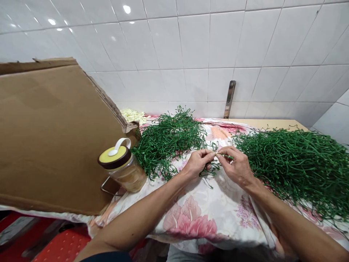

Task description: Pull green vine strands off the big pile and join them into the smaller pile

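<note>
My left hand (200, 162) and my right hand (236, 165) meet fingertip to fingertip above the cloth, both closed in a pinch. A thin green artificial stem (230, 157) shows at the fingers of my right hand. Something small and pale sits where the fingertips meet, too small to make out. More thin green stems show above and below my left hand; which of them it grips is partly hidden. To the left lies a tangled pile of green stems (174, 136). A larger pile of green stems (297, 163) spreads beside my right forearm.
A flowered cloth (191, 222) covers the table. On the left stand a large cardboard box (54, 134) and a clear jar (131, 174) with a yellow-and-brown lid. Small pale yellow pieces (133, 115) lie behind the box. A metal strip (229, 99) leans on the tiled wall (196, 43).
</note>
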`<move>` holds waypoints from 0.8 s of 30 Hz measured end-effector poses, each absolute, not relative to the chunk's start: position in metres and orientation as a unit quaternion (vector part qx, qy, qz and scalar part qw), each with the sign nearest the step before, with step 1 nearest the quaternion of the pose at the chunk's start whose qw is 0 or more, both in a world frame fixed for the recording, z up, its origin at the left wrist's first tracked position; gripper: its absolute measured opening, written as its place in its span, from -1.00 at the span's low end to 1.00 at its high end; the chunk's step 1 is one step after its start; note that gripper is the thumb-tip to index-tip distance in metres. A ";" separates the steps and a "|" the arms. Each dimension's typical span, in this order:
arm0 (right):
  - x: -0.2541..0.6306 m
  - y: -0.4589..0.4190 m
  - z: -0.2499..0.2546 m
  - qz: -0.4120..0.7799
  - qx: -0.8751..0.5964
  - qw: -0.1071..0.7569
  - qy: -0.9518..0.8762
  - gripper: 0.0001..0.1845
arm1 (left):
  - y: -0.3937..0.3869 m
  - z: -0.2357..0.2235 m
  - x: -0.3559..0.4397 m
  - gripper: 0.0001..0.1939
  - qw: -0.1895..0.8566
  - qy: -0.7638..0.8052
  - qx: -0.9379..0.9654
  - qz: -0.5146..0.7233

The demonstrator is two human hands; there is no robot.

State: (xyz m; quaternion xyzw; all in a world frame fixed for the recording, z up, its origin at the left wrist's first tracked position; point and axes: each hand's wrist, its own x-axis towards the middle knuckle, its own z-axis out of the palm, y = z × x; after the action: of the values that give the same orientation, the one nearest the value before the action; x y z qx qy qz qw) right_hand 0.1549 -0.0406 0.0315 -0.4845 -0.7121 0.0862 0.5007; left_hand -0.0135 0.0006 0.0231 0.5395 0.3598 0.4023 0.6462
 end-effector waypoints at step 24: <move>0.154 -0.036 0.029 0.312 -0.557 0.436 -0.635 -0.71 | -0.002 0.016 -0.008 -0.60 0.623 0.377 0.555 0.403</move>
State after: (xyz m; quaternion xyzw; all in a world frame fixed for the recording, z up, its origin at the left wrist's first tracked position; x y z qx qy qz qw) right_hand 0.1544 -0.0358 0.0287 -0.5565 -0.6350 0.3119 0.4356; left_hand -0.0077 -0.0020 0.0164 0.5546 0.3771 0.4031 0.6226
